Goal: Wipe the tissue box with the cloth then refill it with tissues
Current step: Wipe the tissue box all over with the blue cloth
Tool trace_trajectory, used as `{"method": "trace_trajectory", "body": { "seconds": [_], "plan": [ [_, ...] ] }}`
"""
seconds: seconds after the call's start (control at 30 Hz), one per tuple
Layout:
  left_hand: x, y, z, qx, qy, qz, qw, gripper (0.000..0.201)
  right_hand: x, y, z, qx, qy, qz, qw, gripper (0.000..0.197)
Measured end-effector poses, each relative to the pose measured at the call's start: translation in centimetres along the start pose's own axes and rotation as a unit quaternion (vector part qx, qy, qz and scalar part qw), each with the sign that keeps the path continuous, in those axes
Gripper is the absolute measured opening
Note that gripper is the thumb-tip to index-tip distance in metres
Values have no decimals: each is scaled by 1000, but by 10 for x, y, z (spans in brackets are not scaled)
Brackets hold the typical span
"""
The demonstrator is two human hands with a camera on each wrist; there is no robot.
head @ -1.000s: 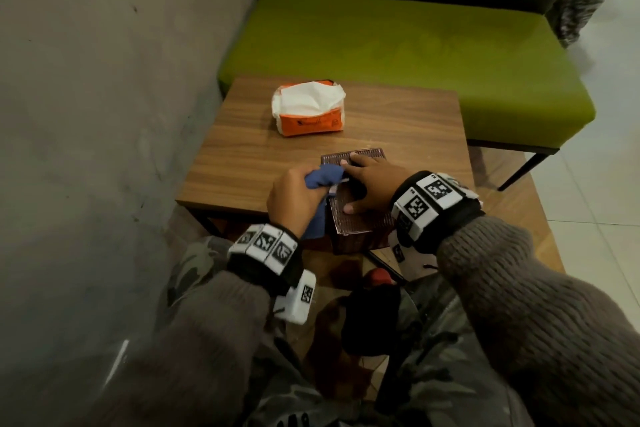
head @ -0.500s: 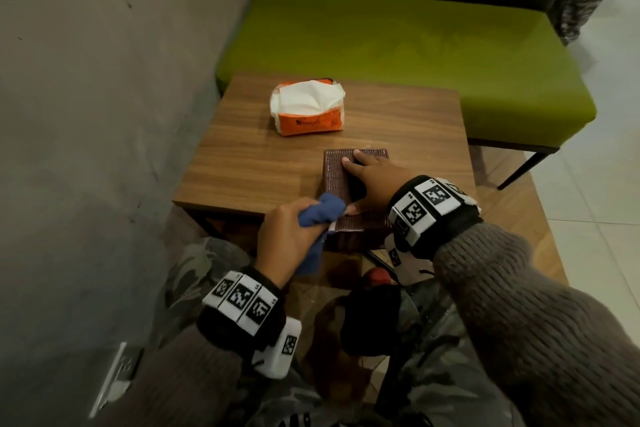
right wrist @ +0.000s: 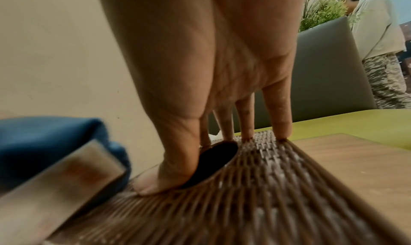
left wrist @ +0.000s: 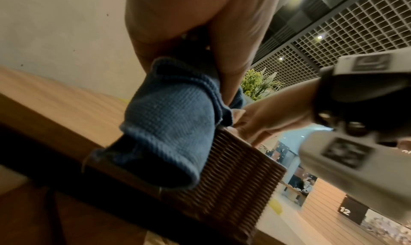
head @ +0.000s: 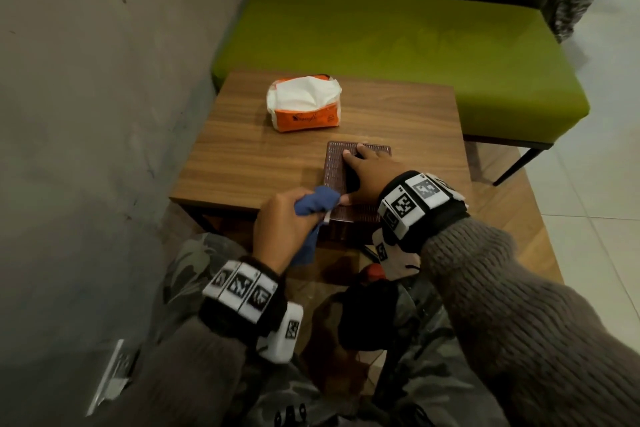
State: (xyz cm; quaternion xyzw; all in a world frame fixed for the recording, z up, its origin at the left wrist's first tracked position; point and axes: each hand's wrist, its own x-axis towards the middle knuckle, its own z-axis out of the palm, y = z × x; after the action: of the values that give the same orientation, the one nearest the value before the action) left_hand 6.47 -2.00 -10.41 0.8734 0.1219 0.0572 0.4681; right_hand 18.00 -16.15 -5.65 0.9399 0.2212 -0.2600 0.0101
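A brown woven tissue box (head: 334,163) stands at the near edge of the wooden table (head: 242,156). My right hand (head: 367,172) lies flat on its top with straight fingers (right wrist: 278,118) spread around the dark oval opening (right wrist: 213,162). My left hand (head: 284,222) grips a bunched blue cloth (head: 313,201) against the box's near left corner; the cloth (left wrist: 169,120) hangs down over the ribbed side of the box (left wrist: 233,182). An orange pack of white tissues (head: 304,104) lies at the back of the table, away from both hands.
A green bench seat (head: 398,55) runs behind the table, and a grey wall (head: 86,114) closes the left side. A person in a beige top (right wrist: 375,25) stands beyond a plant (right wrist: 322,11) in the right wrist view. My knees are below the table's near edge.
My left hand with the cloth has slid from the box's left side toward me to its near left corner. My right hand has stayed flat on the box top.
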Motion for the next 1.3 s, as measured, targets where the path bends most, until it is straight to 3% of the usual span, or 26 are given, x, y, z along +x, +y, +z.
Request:
{"method": "trace_trajectory", "body": {
  "seconds": [0.1,0.2,0.3,0.4,0.47,0.57,0.73,0.87,1.13,1.3],
  "plan": [
    [-20,7,7,57,62,-19,996,9,-1,-5,4,-6,10,22,1000,95],
    [-4,8,8,77,98,-15,992,17,-8,-11,9,-22,49,91,994,91],
    [38,0,-4,72,33,-25,997,20,-14,0,11,-32,81,112,990,90],
    [72,3,-15,83,-36,-19,996,17,-15,14,21,-9,84,42,996,89],
    [89,5,-16,85,-54,-24,995,20,-18,14,30,9,74,-7,997,79],
    [99,4,-12,65,-48,-19,997,26,-16,12,28,16,49,2,999,68],
    [60,-1,3,2,8,-37,999,15,-14,7,16,9,26,17,999,69],
    [13,-4,12,-34,17,-59,998,32,-14,5,20,2,38,12,999,68],
    [88,16,2,-23,30,-108,993,22,-18,5,19,21,47,22,998,67],
    [25,11,15,-9,53,-108,993,21,-15,4,22,25,62,32,997,68]
  ]
}}
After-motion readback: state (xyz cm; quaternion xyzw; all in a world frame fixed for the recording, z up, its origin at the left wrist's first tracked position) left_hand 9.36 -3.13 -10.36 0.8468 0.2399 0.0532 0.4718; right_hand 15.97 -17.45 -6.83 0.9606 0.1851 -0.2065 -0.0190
